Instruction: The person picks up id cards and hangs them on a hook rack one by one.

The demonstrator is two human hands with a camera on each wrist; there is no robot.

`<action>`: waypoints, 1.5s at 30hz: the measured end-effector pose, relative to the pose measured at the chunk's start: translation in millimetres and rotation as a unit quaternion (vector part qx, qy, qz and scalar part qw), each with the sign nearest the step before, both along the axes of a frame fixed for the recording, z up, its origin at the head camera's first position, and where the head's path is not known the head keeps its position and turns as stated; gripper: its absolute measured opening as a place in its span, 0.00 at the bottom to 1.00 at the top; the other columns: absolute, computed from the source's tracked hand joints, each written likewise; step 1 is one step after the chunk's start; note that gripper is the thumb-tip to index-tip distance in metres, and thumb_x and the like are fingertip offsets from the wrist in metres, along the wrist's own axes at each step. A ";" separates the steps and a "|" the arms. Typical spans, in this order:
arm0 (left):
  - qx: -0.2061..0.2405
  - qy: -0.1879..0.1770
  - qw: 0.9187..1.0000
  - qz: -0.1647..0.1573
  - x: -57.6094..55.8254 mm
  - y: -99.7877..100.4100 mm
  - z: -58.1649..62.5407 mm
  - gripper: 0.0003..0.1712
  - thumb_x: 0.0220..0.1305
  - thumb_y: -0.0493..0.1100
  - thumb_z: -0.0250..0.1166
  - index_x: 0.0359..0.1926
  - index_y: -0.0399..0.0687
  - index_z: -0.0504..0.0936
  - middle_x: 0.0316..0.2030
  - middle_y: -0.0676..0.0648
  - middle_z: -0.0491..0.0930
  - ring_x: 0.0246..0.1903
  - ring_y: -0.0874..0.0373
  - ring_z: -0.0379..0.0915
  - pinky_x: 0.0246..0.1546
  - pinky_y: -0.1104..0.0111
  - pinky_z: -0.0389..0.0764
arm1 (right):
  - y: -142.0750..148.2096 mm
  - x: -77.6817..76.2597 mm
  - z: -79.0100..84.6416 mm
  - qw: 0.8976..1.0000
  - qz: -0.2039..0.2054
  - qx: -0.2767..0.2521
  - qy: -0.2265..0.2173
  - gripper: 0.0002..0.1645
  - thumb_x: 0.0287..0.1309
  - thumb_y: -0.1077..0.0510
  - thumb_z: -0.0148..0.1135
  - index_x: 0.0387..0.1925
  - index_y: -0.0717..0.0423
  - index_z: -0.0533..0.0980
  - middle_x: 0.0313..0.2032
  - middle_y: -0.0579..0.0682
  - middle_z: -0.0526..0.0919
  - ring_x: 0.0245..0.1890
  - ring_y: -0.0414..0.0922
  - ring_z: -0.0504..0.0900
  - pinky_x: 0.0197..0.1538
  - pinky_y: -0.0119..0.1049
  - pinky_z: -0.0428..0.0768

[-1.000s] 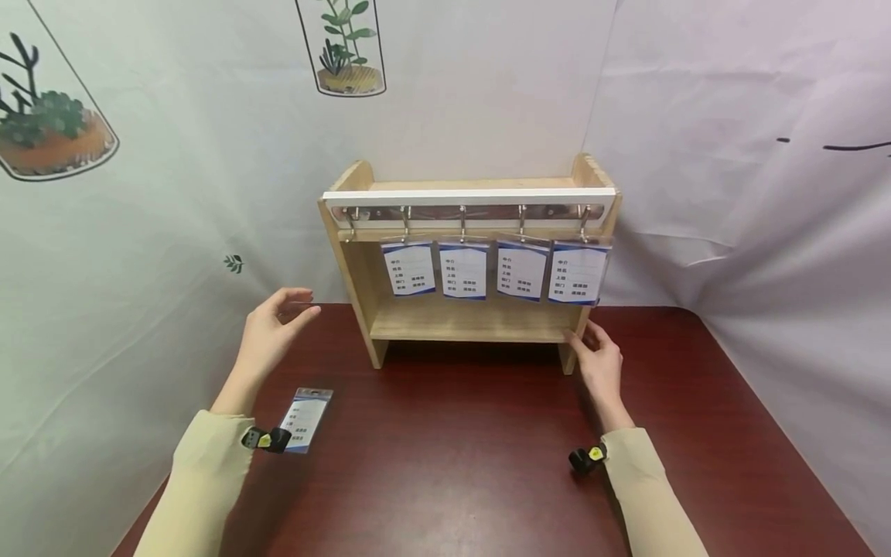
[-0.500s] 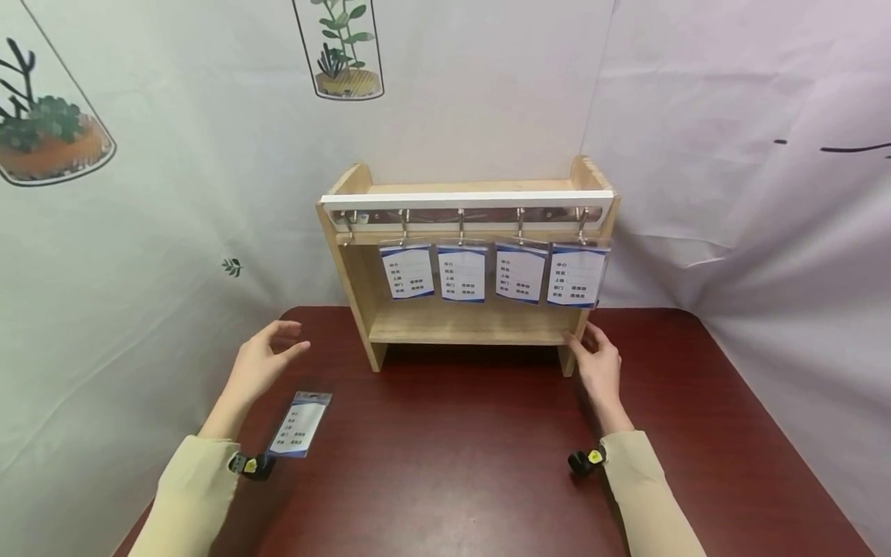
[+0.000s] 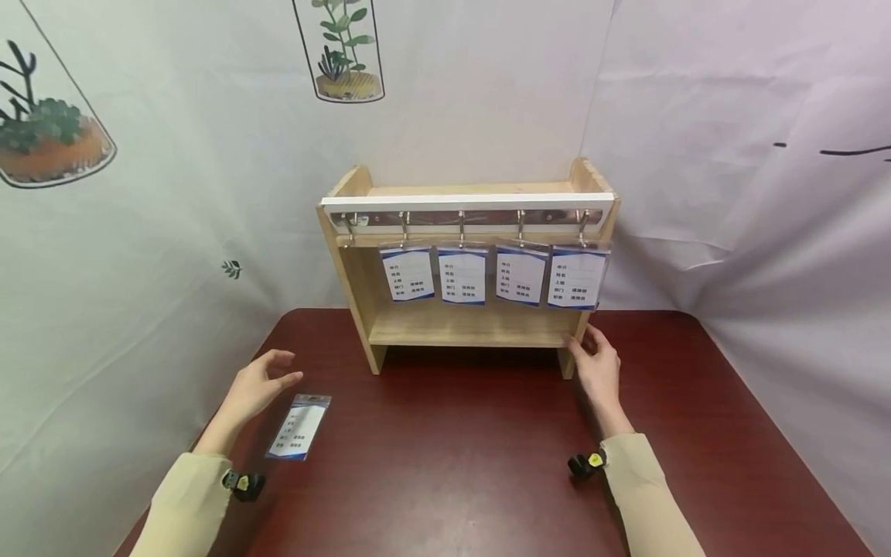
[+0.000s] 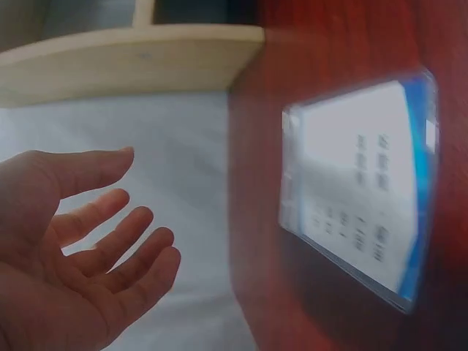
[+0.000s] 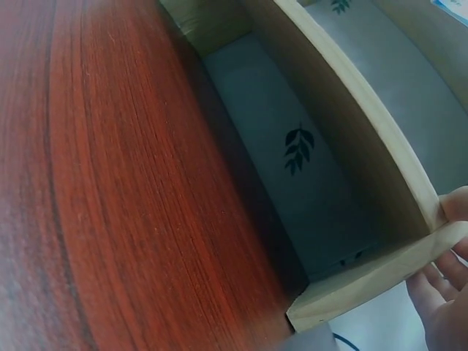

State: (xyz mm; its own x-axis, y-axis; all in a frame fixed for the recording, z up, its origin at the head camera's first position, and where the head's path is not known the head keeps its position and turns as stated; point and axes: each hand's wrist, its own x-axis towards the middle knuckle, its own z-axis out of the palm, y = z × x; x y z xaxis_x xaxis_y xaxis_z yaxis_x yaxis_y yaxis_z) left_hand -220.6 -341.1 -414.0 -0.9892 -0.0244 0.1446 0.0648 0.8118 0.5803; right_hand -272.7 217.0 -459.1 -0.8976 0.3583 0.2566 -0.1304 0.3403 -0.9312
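Observation:
My left hand [image 3: 256, 389] is in the air above the table's left side, its fingers spread and loosely bent with nothing between them. Just to its right lies a badge in a clear sleeve [image 3: 299, 428], white with a blue edge, flat on the table. The left wrist view shows that badge [image 4: 358, 183] apart from the fingers. At the right side panel of a wooden shelf [image 3: 473, 331], my right hand [image 3: 599, 367] grips the lower edge between thumb and fingers. In the right wrist view the thumb is inside the panel [image 5: 373, 274] and the fingers outside.
A white rail with metal hooks [image 3: 462, 220] runs along the shelf's top front. Several badges [image 3: 462, 277] hang from it, while the leftmost hook [image 3: 348, 232] bears none. Pale printed cloth [image 3: 174, 193] encloses the dark red table [image 3: 445, 464] at the back and sides.
My left hand has come down and toward me, to beside the badge on the table, with the fingers parting a little. My right hand has stayed at the shelf's side panel.

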 end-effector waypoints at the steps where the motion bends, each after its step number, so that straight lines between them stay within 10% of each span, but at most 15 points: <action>1: -0.002 -0.009 1.000 -0.002 0.5 -2.0 -4.0 0.29 0.66 0.48 0.69 0.60 0.35 0.74 0.56 0.30 0.76 0.52 0.36 0.75 0.44 0.49 0.78 | 0.3 0.8 -0.1 1.000 0.000 0.001 -0.001 0.33 0.66 0.49 0.66 0.65 0.62 0.73 0.59 0.64 0.80 0.56 0.55 0.80 0.55 0.53 0.80; 11: 0.001 -0.075 0.997 0.006 5.7 -18.5 -26.8 0.32 0.67 0.48 0.68 0.61 0.29 0.71 0.54 0.27 0.79 0.54 0.30 0.74 0.48 0.41 0.76 | -0.4 1.3 -2.5 1.000 -0.008 0.009 -0.001 0.33 0.66 0.49 0.66 0.66 0.63 0.72 0.59 0.64 0.80 0.55 0.55 0.81 0.54 0.52 0.81; 18: -0.007 -0.089 0.996 0.005 7.5 -23.2 -33.7 0.34 0.65 0.48 0.69 0.61 0.26 0.71 0.55 0.24 0.76 0.54 0.30 0.73 0.50 0.40 0.75 | -0.7 -0.9 -1.0 1.000 -0.011 0.014 0.002 0.32 0.66 0.48 0.66 0.65 0.61 0.74 0.57 0.62 0.81 0.54 0.53 0.82 0.39 0.18 0.74; 31: 0.011 -0.109 0.994 -0.008 6.6 -23.2 -43.7 0.36 0.60 0.46 0.73 0.59 0.23 0.72 0.52 0.26 0.77 0.45 0.42 0.76 0.43 0.56 0.77 | -0.5 -0.3 -1.0 1.000 -0.012 0.018 0.002 0.32 0.65 0.48 0.66 0.65 0.61 0.74 0.58 0.62 0.81 0.54 0.52 0.82 0.49 0.37 0.80; 45: -0.014 -0.111 0.992 -0.054 -2.4 -18.4 -46.1 0.42 0.53 0.46 0.78 0.58 0.19 0.72 0.50 0.26 0.78 0.42 0.45 0.74 0.44 0.55 0.76 | 0.4 -1.3 -1.7 1.000 -0.012 0.017 0.003 0.33 0.66 0.47 0.66 0.65 0.61 0.74 0.58 0.61 0.81 0.54 0.52 0.81 0.39 0.17 0.72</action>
State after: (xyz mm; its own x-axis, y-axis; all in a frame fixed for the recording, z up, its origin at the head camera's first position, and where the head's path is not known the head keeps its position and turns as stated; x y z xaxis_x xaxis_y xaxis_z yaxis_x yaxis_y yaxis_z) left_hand -223.0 -359.5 -460.0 -0.9934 0.0840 -0.0787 0.0246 0.8230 0.5675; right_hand -274.0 217.4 -460.8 -0.8872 0.3711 0.2743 -0.1267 0.3755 -0.9181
